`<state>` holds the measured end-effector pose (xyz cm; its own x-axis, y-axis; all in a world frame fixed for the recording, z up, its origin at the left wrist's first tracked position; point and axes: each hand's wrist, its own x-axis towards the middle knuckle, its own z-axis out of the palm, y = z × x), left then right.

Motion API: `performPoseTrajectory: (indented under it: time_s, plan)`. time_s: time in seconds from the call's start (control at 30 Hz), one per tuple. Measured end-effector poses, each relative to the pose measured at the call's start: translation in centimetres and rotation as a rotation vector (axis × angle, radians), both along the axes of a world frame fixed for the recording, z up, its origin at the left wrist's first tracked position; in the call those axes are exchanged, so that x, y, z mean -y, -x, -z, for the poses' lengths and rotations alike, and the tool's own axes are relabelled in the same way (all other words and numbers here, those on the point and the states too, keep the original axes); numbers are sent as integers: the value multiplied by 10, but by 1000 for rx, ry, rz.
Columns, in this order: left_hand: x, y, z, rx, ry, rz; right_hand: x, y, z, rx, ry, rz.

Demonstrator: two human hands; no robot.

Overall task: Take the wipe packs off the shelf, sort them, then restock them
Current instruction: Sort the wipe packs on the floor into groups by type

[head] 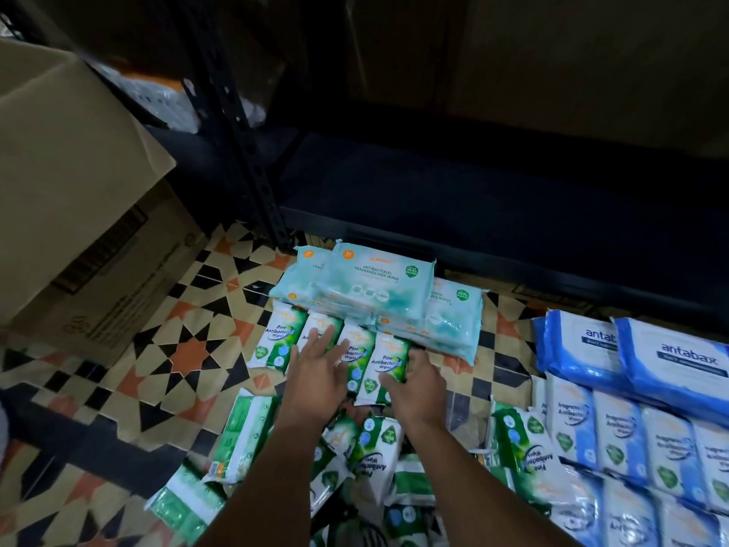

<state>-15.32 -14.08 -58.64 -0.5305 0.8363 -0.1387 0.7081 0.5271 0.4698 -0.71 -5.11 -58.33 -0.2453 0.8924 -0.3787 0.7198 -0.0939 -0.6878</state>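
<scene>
We are looking down at a patterned tile floor of cream, black and orange stars, with a brown cardboard box sitting on it at the left. Lying on the tiles are a row of green-and-white pine wipe packs, pale teal fragrance-free packs behind them, and blue-and-white packs spreading along the right.

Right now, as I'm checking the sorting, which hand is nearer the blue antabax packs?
Right. The right hand grips a pine pack just left of the antabax packs; the left hand lies farther left.
</scene>
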Motion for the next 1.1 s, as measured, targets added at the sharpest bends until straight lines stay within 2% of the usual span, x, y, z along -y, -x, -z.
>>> performPoseTrajectory:
  time_s: [0.17,0.23,0.3,0.37,0.5,0.93,1.1]
  plan:
    - [0,4,2,6,-22,24,-5,2,-4,-17,11,-29]
    - [3,3,2,-80,-12,19,-6,2,-4,-30,21,-23]
    - [7,2,1,-182,58,-64,-7,0,-3,-30,28,-31]
    - [9,5,-1,-147,171,-162,-8,-1,-4,-11,19,-41]
    - [8,12,-5,-68,306,-129,-6,0,-7,19,2,-64]
    - [12,23,-2,-79,232,-143,-6,11,-2,-65,34,-83]
    - [17,14,2,-101,149,-170,0,12,-7,33,-21,-96]
